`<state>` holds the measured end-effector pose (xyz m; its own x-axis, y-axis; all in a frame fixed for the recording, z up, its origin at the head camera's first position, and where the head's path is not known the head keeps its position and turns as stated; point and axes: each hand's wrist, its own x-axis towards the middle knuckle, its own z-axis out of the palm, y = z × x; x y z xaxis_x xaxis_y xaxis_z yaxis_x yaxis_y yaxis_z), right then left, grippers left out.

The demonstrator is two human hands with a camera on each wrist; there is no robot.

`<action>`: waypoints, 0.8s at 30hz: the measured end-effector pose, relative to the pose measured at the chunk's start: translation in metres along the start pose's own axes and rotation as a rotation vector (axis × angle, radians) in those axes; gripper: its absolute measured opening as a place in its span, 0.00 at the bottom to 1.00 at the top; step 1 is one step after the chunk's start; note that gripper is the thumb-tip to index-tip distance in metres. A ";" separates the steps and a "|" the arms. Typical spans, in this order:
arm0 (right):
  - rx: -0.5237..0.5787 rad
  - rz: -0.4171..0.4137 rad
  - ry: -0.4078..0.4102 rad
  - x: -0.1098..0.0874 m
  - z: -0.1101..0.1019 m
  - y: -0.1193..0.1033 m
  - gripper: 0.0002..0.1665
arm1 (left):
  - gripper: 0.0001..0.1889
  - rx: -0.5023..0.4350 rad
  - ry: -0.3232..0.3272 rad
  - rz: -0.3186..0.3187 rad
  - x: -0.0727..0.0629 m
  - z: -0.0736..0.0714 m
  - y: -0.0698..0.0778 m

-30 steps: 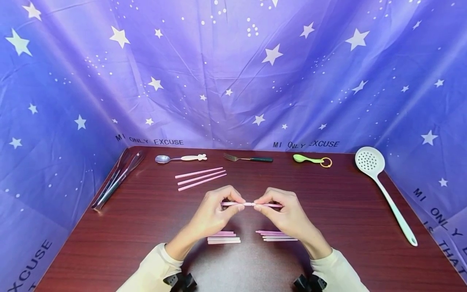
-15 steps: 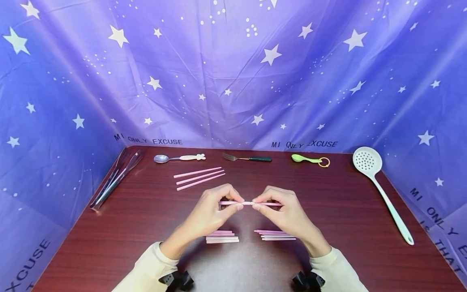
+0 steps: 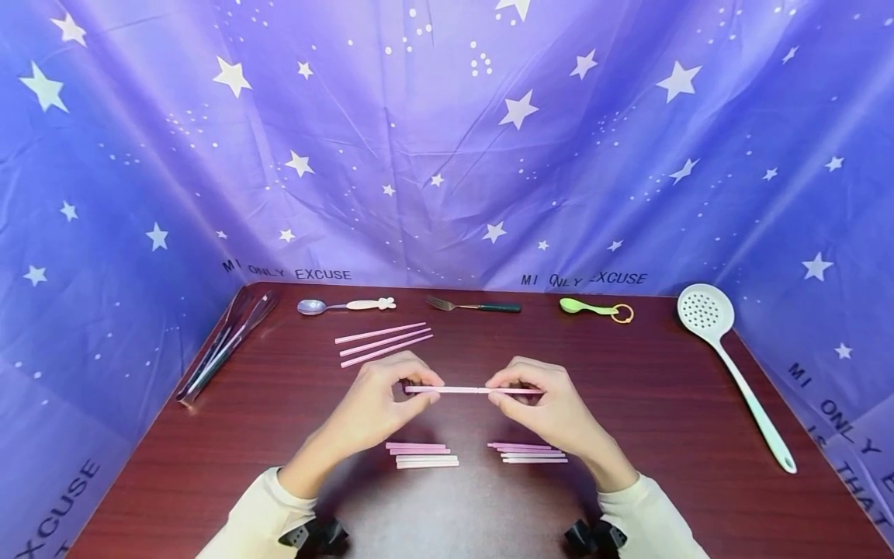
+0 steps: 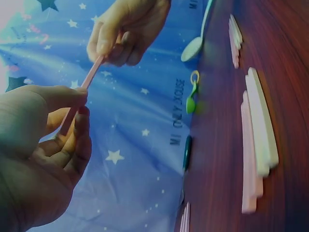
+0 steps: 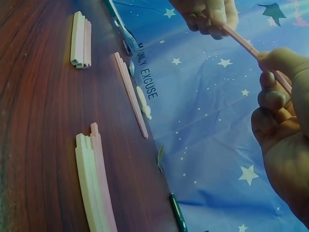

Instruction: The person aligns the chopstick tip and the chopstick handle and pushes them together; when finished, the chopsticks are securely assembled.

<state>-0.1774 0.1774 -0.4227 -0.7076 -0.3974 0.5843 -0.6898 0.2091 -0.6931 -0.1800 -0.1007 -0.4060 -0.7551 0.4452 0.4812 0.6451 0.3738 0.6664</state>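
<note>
A pink chopstick [image 3: 461,390] is held level above the table between both hands, with a thin joint line close to the right fingertips. My left hand [image 3: 380,400] pinches its left part between thumb and fingers. On the other part, my right hand [image 3: 548,396] grips with thumb and forefinger; that end runs back under the palm. Below the left hand lie several pink and white chopstick halves [image 3: 422,461]. A similar group of halves [image 3: 534,458] lies below the right hand. Three long pink chopsticks [image 3: 384,341] rest side by side farther back.
Along the back edge lie a spoon [image 3: 359,304], a fork [image 3: 499,307] and a green spoon [image 3: 587,307] with a yellow ring. Metal tongs [image 3: 226,345] lie at the left, a white skimmer [image 3: 750,396] at the right. Starry cloth [image 3: 419,116] encloses the table.
My left hand has slid leftward along the chopstick, baring more of it between the hands. The right hand has stayed nearly in place and keeps its grip.
</note>
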 end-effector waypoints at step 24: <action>-0.067 0.192 -0.003 -0.032 -0.011 0.026 0.13 | 0.09 0.281 0.125 -0.236 -0.032 -0.040 -0.095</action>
<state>-0.1743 0.2048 -0.4545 -0.8265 -0.3475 0.4429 -0.5513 0.3400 -0.7619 -0.2218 -0.1825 -0.4621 -0.8837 0.2240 0.4109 0.4457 0.6705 0.5931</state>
